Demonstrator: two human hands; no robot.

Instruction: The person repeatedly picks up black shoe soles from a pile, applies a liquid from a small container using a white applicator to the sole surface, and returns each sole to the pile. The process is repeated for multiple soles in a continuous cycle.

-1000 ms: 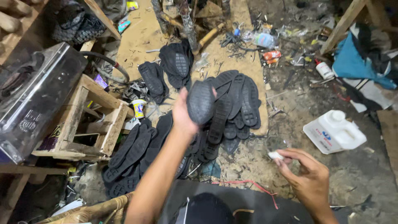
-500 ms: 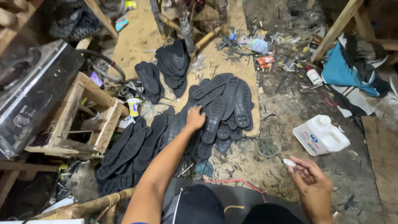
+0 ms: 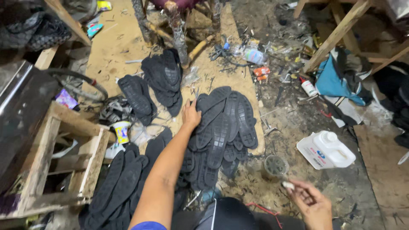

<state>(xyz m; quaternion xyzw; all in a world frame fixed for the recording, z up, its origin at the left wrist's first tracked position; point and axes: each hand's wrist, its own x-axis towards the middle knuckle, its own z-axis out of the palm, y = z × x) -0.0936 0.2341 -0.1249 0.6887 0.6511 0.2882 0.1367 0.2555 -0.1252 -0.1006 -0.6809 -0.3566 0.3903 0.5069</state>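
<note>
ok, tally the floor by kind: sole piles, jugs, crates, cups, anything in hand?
Black sole piles: 4
White jug: 1
Wooden crate: 1
Paper cup: 1
Small white piece in right hand: 1
Total: 8

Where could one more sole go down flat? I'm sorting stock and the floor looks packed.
Bare board lies beyond the left hand, between the centre sole pile and the far sole stack. Crowded: near-left soles, littered floor around the white jug.
</note>
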